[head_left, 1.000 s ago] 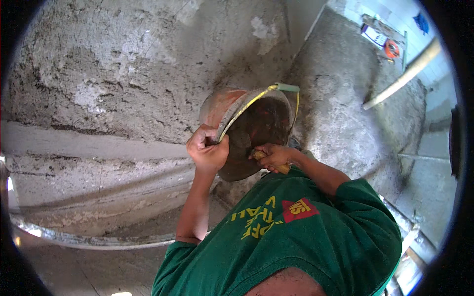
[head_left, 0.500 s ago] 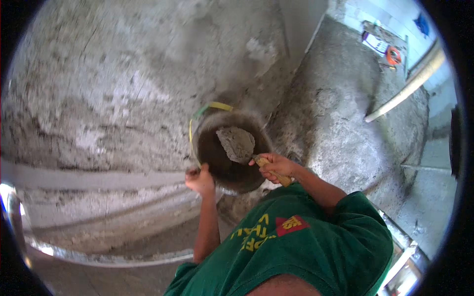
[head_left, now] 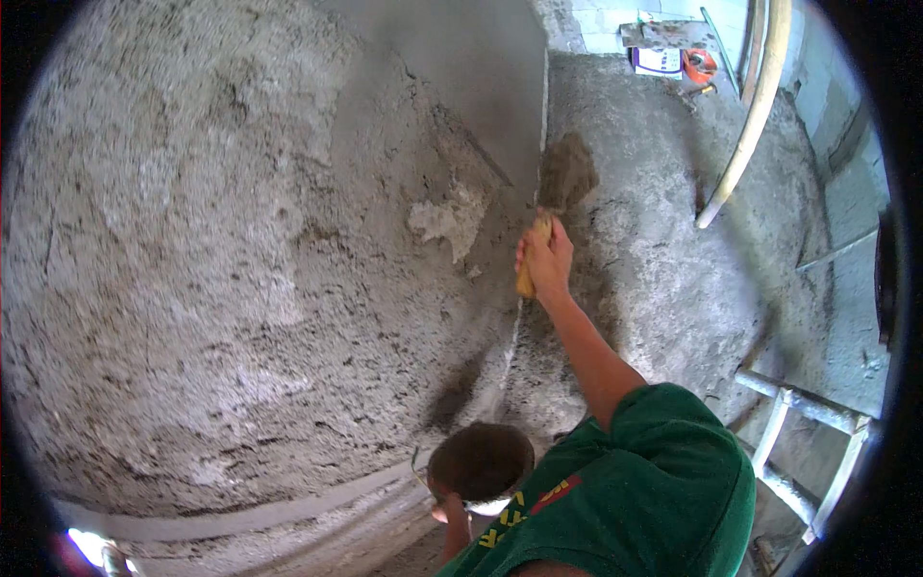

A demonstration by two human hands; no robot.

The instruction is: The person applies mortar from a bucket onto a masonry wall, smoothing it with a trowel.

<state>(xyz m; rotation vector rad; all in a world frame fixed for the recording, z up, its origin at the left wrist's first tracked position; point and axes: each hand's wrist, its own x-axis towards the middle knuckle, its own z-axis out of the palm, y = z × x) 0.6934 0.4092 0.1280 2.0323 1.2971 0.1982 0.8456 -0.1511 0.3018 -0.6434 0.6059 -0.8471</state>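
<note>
My right hand is closed around the wooden handle of a trowel, reached out ahead of me. Its brownish blade lies beside the pale edge line of the rough plastered wall; whether it touches the surface I cannot tell. No heap of mortar shows on the blade. Close to my body, my left hand grips the side of a dark, round bucket, fingers partly hidden beneath it. The bucket's inside looks dark, and its contents are hard to make out.
A smoother grey plaster area covers the wall's upper part. A curved pale pole stands at the right. Farther back lie a white-and-purple bag and an orange coil. A metal frame is at lower right.
My right hand has drawn the trowel out of the bucket and extended it forward; the grey mortar on its blade no longer shows. The bucket and left hand are now lower in view.
</note>
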